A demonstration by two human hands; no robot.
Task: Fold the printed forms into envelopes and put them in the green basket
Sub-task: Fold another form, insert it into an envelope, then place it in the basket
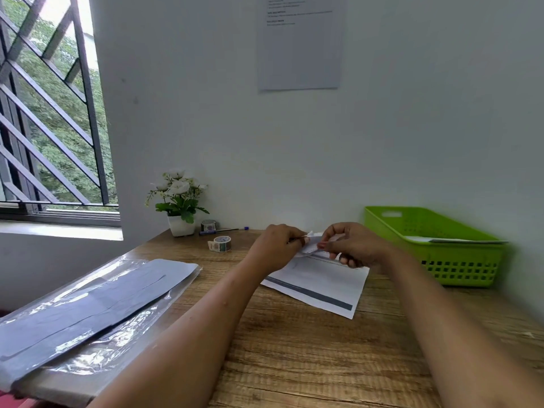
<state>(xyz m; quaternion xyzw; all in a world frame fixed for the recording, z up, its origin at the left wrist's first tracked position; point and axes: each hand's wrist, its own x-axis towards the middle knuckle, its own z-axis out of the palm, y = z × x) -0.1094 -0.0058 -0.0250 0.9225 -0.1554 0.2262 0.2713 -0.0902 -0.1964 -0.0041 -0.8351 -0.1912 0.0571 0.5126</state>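
Your brown wood-grain table carries a clear plastic sleeve of grey sheets at 8 o'clock and a white printed form with a dark band at centre. A lime-green slotted plastic basket sits at 2. At 11 stand a white flowerpot, a patterned tape roll, a second tape roll and a blue-capped pen.

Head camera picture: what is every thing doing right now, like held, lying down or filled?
left hand: pinches small white piece
right hand: pinches the same piece
printed form: lying flat on table
green basket: upright, white paper inside
sticker roll: resting on table, untouched
pen: lying down, untouched
plastic sleeve: lying flat at the left edge
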